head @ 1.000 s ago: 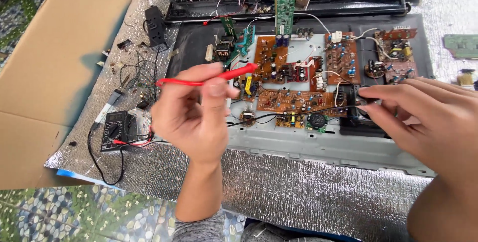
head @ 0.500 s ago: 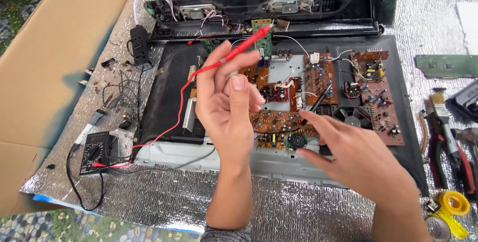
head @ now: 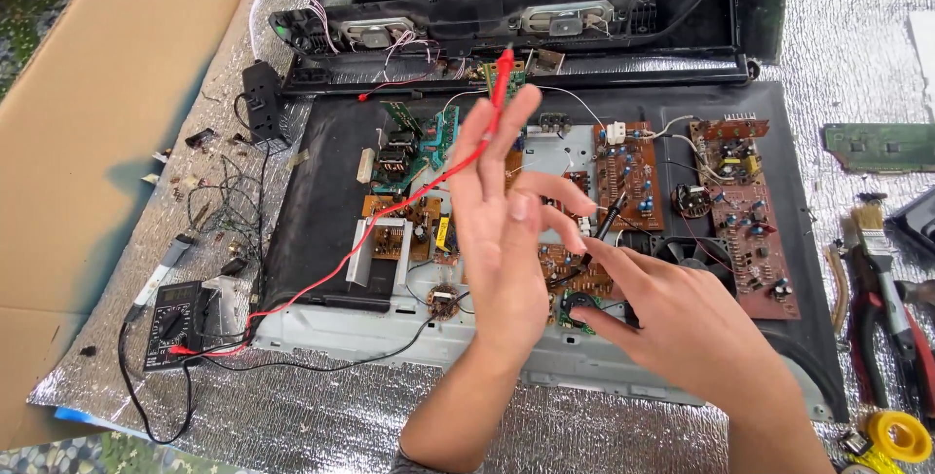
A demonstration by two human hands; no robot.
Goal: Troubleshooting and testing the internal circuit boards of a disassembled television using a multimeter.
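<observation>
An opened flat-screen chassis (head: 321,230) lies on a silver foil mat, with brown circuit boards (head: 745,206) and a green board (head: 429,148) inside it. My left hand (head: 502,240) is raised over the middle of the chassis and pinches a red test probe (head: 502,79) between its fingers, tip pointing up and away. Its red lead (head: 331,274) runs down to a black multimeter (head: 173,323) at the lower left. My right hand (head: 682,323) holds a black probe (head: 609,216), whose tip rests on the central brown board.
A large cardboard sheet (head: 88,113) lies at the left. A black adapter (head: 261,94) and loose wires sit beside the chassis. At the right are pliers (head: 877,313), a brush (head: 867,221), a yellow tape roll (head: 901,433) and a loose green board (head: 881,146).
My left hand has risen and turned the red probe from lying level to pointing up. My right hand has moved left with the black probe onto the central board. The view shifted left.
</observation>
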